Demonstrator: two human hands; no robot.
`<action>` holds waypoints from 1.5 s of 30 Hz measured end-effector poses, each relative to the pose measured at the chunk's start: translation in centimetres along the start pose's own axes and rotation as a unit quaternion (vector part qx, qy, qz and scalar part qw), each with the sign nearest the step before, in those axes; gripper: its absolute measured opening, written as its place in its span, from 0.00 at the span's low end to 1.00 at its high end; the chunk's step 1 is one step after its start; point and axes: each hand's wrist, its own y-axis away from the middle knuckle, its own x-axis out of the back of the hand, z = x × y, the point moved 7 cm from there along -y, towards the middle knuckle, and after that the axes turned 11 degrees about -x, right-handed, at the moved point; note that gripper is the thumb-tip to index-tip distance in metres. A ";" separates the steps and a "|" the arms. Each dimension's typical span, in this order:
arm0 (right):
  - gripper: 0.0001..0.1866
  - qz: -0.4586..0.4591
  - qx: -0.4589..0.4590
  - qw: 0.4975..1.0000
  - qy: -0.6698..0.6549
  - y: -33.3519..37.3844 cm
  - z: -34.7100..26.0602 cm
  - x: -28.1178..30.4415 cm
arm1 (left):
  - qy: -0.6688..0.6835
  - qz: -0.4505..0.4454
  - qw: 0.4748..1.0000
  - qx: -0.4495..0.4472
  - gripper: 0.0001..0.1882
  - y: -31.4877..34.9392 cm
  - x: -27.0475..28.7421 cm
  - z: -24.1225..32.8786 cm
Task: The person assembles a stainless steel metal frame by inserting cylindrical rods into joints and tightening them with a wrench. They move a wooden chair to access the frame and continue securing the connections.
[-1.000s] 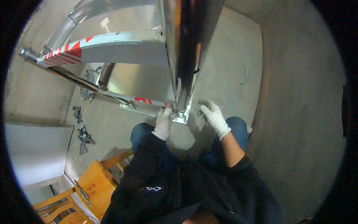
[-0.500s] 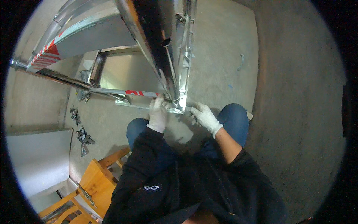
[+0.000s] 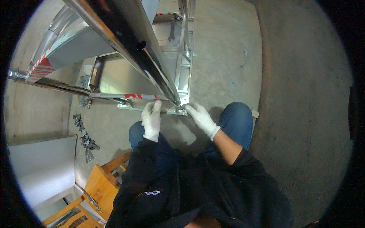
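Observation:
A shiny metal frame (image 3: 125,95) with a red-and-white label stands before me. One thick chrome tube (image 3: 156,66) slants down to its near right corner, where a flat metal base plate (image 3: 176,112) lies at floor level. Both hands wear white gloves. My right hand (image 3: 201,119) has its fingers closed at the foot of the tube; whatever is in them is too small to make out. Beside the lower crossbar is my left hand (image 3: 151,121), fingers stretched out and apart, holding nothing I can see. An open-ended wrench (image 3: 172,31) rests on the frame's far panel.
On the floor to the left lie several small bags of metal hardware (image 3: 88,141). A wooden chair (image 3: 100,186) stands at the lower left, by a white panel (image 3: 43,167). A dark wall (image 3: 300,114) rises along the right. Scraps (image 3: 244,59) lie on the concrete floor.
My right hand has moved left and up onto the tube's foot. My left hand has drawn back slightly from the crossbar and corner. The view has shifted, bringing the wrench into sight.

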 end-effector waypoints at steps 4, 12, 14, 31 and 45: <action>0.17 -0.039 -0.028 0.991 -0.123 0.4 -0.8 0.1 | -0.226 0.002 0.901 -0.371 0.14 -0.3 0.6 5.9; 0.13 -0.070 -0.068 0.958 -0.268 1.1 -2.1 -0.9 | -0.339 -0.344 0.797 -0.362 0.20 -4.4 -1.7 7.4; 0.13 -0.054 -0.073 0.955 -0.283 0.8 -1.3 -0.9 | -0.298 -0.431 0.812 -0.256 0.21 -5.5 -2.4 6.4; 0.13 0.006 -0.078 0.957 -0.281 0.6 0.0 -0.4 | -0.296 -0.447 0.802 -0.265 0.18 -9.2 -5.5 4.4; 0.13 0.158 0.428 0.852 -0.257 9.5 -20.5 6.0 | -0.031 0.203 0.962 -0.180 0.19 -9.9 12.7 8.6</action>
